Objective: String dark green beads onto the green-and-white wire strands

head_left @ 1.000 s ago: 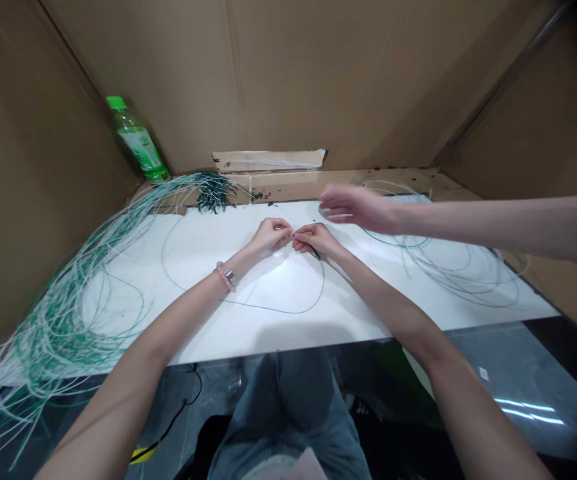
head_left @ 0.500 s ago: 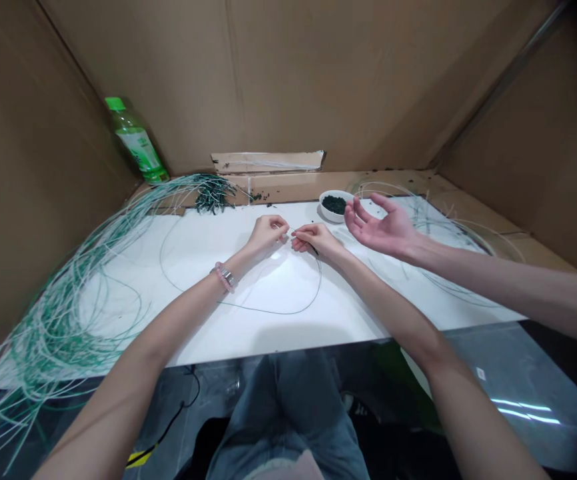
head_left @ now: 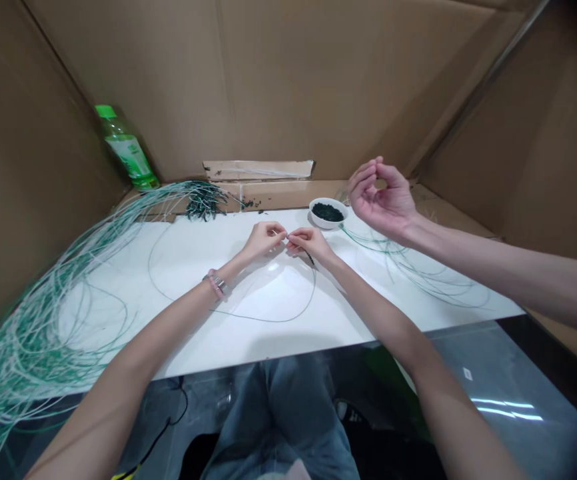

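Pinching wire (head_left: 268, 321) with left hand (head_left: 264, 240), right hand (head_left: 308, 244); bottle label (head_left: 127, 153) unreadable.

Wire pile (head_left: 53, 333) on the left of the table (head_left: 248, 353), small bowl (head_left: 329, 225) at the back, more wire (head_left: 418, 277) on the right, bottle (head_left: 126, 145) behind the pile.

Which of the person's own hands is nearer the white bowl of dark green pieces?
Right. The right hand is just in front of the white bowl and to its left, not touching it; the left hand lies farther left, beyond the right hand.
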{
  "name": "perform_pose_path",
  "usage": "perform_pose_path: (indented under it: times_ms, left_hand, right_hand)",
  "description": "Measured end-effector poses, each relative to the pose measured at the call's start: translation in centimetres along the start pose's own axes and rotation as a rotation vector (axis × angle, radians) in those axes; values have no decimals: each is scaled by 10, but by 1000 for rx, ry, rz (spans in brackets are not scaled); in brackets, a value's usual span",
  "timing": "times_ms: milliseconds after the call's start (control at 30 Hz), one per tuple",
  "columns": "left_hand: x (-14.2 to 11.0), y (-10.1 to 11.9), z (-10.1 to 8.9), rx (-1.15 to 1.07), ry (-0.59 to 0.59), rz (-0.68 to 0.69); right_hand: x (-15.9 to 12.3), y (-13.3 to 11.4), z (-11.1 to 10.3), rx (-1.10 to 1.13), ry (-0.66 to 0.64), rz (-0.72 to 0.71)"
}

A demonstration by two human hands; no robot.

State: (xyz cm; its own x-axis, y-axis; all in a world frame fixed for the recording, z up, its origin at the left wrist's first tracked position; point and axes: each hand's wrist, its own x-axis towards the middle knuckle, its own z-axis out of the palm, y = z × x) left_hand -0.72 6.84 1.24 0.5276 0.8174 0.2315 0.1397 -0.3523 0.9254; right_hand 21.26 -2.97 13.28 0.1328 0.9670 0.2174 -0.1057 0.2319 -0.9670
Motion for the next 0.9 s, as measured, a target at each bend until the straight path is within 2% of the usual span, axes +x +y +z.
perform_pose_path:
  times_ms: [167, 233, 267, 333, 500, 567, 733, 900]
  left_hand:
    - [10, 10, -7, 4, 66, 58]
    - [12, 17, -12, -6, 88, 64]
    - [12, 20, -14, -10, 92, 67]
    - [11, 26, -17, -14, 88, 77]
    - [3, 43, -14, 17, 36, 127]
    - [0, 48, -11, 44, 1, 155]
    - [-4, 49, -4, 169, -64, 205]
    - [3, 36, 2, 359, -172, 193]
  right_hand:
    - [-2, 85, 38, -141, 55, -8]
    - [1, 106, 42, -162, 84, -37]
    - [2, 109, 43, -163, 103, -70]
    - [3, 101, 41, -152, 141, -162]
    - [-6, 49, 46, -120, 238, -433]
    - [-10, 37, 51, -115, 252, -501]
    - [-14, 39, 55, -83, 226, -553]
    - [-12, 49, 51, -17, 220, -531]
